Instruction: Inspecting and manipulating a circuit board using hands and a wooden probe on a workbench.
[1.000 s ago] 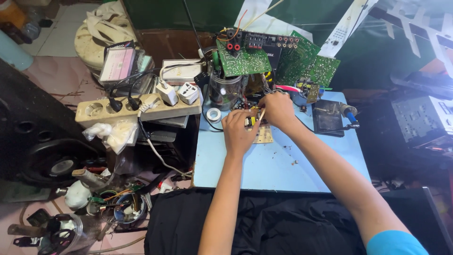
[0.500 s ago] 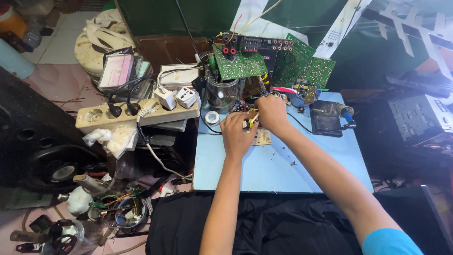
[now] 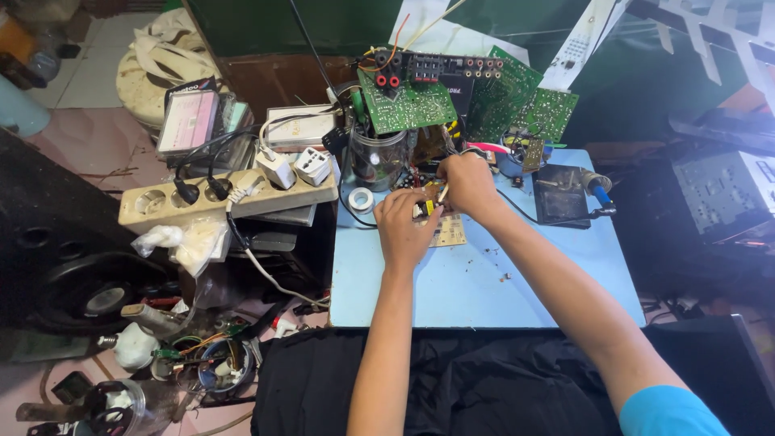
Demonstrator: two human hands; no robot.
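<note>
Both hands meet over a small tan circuit board [image 3: 446,228] that lies flat on the light blue table [image 3: 484,282], near its far edge. The left hand [image 3: 406,226] rests on the left part of the board, fingers curled down and pressing on it; the thumb side touches a small component there. The right hand [image 3: 467,184] comes from the right with the fingers bent together in a pinch, and a thin pale tool [image 3: 441,192], like a small stick, stands between the fingertips and points down to the board. What the tip touches is hidden by the fingers.

Just behind the hands stand green circuit boards [image 3: 408,105] with red and black connectors, tilted up, and a clear glass jar [image 3: 376,157]. A roll of white tape [image 3: 362,199] lies on the table just left of the left hand. A beige power strip [image 3: 218,198] with white adapters sits further left, off the table. A black flat device [image 3: 561,194] lies right of the right hand.
</note>
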